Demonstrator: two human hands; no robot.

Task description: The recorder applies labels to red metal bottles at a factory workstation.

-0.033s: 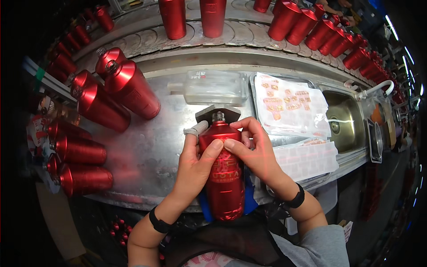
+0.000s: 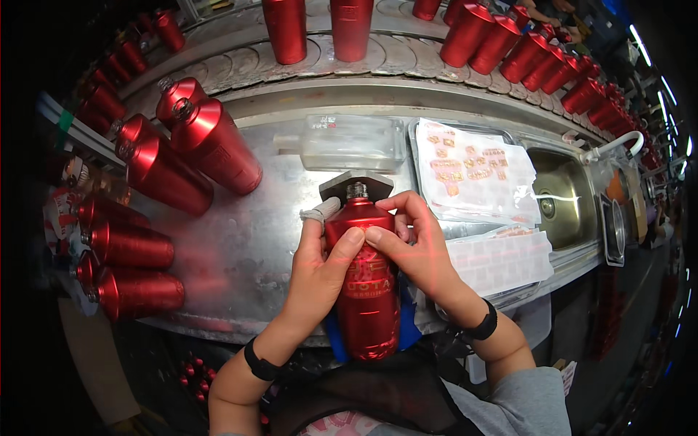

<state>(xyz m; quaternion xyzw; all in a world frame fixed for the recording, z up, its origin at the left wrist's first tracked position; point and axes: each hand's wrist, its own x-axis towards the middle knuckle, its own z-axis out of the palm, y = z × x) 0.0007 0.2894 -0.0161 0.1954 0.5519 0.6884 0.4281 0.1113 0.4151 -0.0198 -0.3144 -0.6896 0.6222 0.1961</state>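
A glossy red bottle (image 2: pixel 369 320) with gold print lies in front of me, its open glass neck pointing away from me. The neck end meets a dark grey block (image 2: pixel 376 182), and blue material (image 2: pixel 408 328) shows under the base. My left hand (image 2: pixel 318 265) grips the bottle's left side, its thumb pressed on the upper front; a grey cover wraps its index finger. From the other side my right hand (image 2: pixel 419 251) holds the bottle, with its thumb tip close to the left one and its fingers bent at the shoulder. Thin red light lines cross the bottle and right hand.
A clear rectangular bottle (image 2: pixel 352 142) lies beyond the block. At right are sheets of gold-and-red stickers (image 2: pixel 472 171) on a tray, white sheets (image 2: pixel 502 263) and a sink (image 2: pixel 563 218). Several red bottles (image 2: pixel 218 149) occupy the left; others ride the conveyor (image 2: pixel 396 57) behind.
The bottles on the conveyor have shifted very slightly to the right. My hands and the held bottle look almost unmoved.
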